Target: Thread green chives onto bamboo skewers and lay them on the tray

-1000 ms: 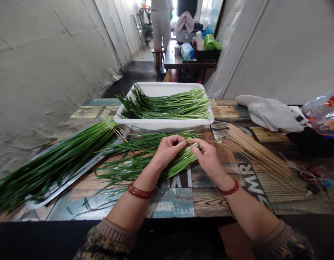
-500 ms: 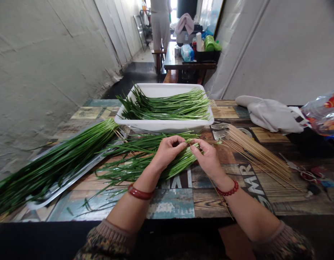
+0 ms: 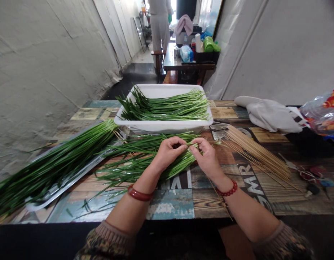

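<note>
Close together over a loose pile of garlic chives (image 3: pixel 145 164), both hands work at the pale stem ends. My left hand (image 3: pixel 171 150) is closed, thumb and forefinger pinching at a stem. Just to its right, my right hand (image 3: pixel 206 155) pinches the pale ends between thumb and fingertips. What exactly lies between the fingertips is too small to make out fully. Thin wooden sticks (image 3: pixel 219 198) show beneath my right wrist, reaching to the table edge; their upper ends are hidden. More chives (image 3: pixel 167 106) lie in a white plastic tub (image 3: pixel 164 125) behind the hands.
Left, a big bundle of chives (image 3: pixel 61 164) rests on a clear tray (image 3: pixel 72 187). Bamboo skewers (image 3: pixel 259 153) lie to the right, near scissors (image 3: pixel 291 164) and a pale cloth cap (image 3: pixel 272 113). A person (image 3: pixel 159 29) stands beyond, beside another table (image 3: pixel 188 66).
My hands stay nearly in place, with slight finger movement at the stem ends. The person in the background has shifted a little.
</note>
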Motion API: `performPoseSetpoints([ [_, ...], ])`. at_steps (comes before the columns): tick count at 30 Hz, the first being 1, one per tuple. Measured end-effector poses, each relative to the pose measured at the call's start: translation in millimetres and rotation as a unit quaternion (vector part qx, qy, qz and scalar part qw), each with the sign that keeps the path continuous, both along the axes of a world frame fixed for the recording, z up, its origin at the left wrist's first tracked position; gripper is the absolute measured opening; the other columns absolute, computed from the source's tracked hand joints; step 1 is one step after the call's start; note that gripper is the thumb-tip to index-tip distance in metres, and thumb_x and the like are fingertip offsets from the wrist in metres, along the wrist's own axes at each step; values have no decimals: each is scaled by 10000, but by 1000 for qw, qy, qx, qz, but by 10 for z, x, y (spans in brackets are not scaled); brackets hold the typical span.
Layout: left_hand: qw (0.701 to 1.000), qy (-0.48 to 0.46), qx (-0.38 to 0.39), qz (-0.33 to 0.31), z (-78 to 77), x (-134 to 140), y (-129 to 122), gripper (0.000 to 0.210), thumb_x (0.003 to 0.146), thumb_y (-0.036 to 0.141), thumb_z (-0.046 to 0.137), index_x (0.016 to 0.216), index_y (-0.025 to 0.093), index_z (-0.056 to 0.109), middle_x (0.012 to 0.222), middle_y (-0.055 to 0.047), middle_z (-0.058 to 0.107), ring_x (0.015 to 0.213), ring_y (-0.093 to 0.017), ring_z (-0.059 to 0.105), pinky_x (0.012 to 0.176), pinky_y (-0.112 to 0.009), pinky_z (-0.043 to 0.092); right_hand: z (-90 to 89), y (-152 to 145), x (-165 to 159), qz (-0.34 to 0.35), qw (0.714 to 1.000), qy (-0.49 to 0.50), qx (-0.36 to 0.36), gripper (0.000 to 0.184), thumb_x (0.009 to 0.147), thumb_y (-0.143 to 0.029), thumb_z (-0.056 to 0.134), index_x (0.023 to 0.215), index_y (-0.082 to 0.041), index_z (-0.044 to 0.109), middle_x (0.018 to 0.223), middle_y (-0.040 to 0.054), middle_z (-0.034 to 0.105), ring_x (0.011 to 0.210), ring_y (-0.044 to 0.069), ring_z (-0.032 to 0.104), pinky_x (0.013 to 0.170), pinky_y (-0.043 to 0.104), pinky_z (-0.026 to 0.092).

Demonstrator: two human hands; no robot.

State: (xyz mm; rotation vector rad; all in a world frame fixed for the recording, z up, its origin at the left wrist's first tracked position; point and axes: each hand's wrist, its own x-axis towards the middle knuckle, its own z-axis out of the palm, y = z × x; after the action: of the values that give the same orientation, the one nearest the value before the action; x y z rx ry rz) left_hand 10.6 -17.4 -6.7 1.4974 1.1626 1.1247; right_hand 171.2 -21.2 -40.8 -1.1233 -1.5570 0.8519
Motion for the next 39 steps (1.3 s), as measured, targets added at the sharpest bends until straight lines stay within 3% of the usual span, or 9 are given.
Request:
performPoseSetpoints([
  [5, 999, 38, 18, -7, -7, -20, 13, 156, 751, 282, 662, 716, 132, 690, 707, -22, 622, 689, -127, 537, 665, -232, 406, 14, 4, 7, 11, 1000, 3, -11, 137, 844, -317, 564, 920, -204, 580, 821, 19, 635, 730, 162, 592, 666, 270, 472],
  [11, 996, -56, -52, 51, -64, -22, 44, 204, 701, 320, 717, 755, 127, 682, 719, -9, 636, 660, -109, 517, 625, -212, 393, 67, -7, 10, 19, 1000, -5, -8, 140, 845, -322, 563, 912, -201, 583, 825, 18, 634, 724, 155, 580, 685, 276, 466],
  [20, 993, -86, -84, 8, -19, -19, 19, 183, 681, 284, 734, 717, 120, 661, 677, 11, 611, 620, -85, 495, 608, -203, 374, 48, -10, 8, 24, 1000, -13, -1, 189, 867, -317, 546, 974, -186, 633, 869, 42, 683, 752, 172, 622, 715, 295, 490],
  [39, 992, -90, -86, -2, -9, -14, -2, 210, 681, 311, 738, 748, 126, 664, 696, 3, 622, 637, -97, 510, 635, -214, 387, 41, -5, 21, 27, 999, -23, -1, 173, 861, -322, 564, 922, -194, 663, 865, 46, 704, 785, 188, 646, 724, 302, 504],
])
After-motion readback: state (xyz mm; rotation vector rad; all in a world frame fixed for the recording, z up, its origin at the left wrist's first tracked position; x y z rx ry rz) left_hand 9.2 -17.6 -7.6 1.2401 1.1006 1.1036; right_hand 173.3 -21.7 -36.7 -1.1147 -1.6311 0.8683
